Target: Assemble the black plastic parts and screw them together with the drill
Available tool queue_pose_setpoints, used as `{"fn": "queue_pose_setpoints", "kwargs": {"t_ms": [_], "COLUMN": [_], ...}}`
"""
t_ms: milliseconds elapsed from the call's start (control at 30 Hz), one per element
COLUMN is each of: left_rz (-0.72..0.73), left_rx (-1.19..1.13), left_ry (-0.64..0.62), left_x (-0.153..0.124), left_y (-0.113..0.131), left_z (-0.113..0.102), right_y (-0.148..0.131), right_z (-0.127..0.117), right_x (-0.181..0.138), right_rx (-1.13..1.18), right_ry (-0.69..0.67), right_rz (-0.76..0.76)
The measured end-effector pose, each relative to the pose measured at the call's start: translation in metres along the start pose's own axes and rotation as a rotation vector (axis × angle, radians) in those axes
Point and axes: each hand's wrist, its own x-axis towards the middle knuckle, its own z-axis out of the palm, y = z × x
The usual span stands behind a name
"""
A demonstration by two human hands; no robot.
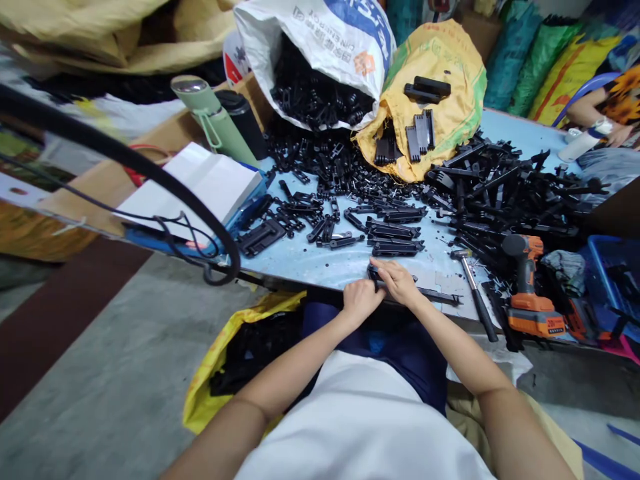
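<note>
At the table's front edge my left hand (363,300) is closed around the lower end of a black plastic part (372,272). My right hand (397,283) lies against it from the right, its fingers bent over the top of the same part and partly hiding it. A long, narrow black bar (440,296) sticks out to the right beneath my right wrist; whether it joins the held part I cannot tell. Just beyond my hands lies a stack of long black plastic pieces (397,248). A hammer (475,293) rests to the right.
An orange cordless drill (530,293) stands at right beside a blue basket (603,267). Black parts spill from a white sack (260,40) and a yellow sack (455,60). Left are a green bottle (217,117), a white box (200,180) and a black cable (165,183). Another person's hand (620,133) shows far right.
</note>
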Motion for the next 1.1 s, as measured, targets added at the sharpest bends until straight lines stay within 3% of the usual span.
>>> {"fn": "queue_pose_setpoints", "kwargs": {"t_ms": [167,400,467,567,667,733,833,1000,1100], "left_rz": [0.024,0.178,0.323,0.681,0.939,0.952,0.878,0.760,0.724], "left_rx": [0.023,0.045,0.061,0.111,0.211,0.251,0.218,0.131,0.083], "left_ry": [0.024,0.116,0.209,0.363,0.296,0.186,0.110,0.071,0.115], "left_x": [0.000,0.000,0.003,0.018,0.038,0.046,0.046,0.039,0.031], "left_y": [-0.007,-0.014,-0.022,-0.032,-0.028,-0.019,-0.009,-0.013,-0.019], "left_z": [-0.001,0.010,0.010,0.003,-0.006,-0.010,-0.013,-0.014,-0.020], "right_y": [-0.004,-0.009,-0.009,0.002,0.022,0.030,0.030,0.010,-0.005], "right_z": [0.000,-0.002,-0.011,-0.033,-0.053,-0.063,-0.075,-0.092,-0.099], "right_x": [0.001,0.002,-0.010,-0.043,-0.076,-0.089,-0.093,-0.081,-0.077], "right_rx": [-0.101,-0.215,-0.267,-0.439,-0.678,-0.778,-0.793,-0.609,-0.517], "right_ry": [-0.042,-0.065,-0.039,0.085,0.102,0.017,-0.107,-0.264,-0.223], "right_rz": [0.069,0.092,0.001,-0.053,0.094,0.174,0.161,0.017,-0.043]}}
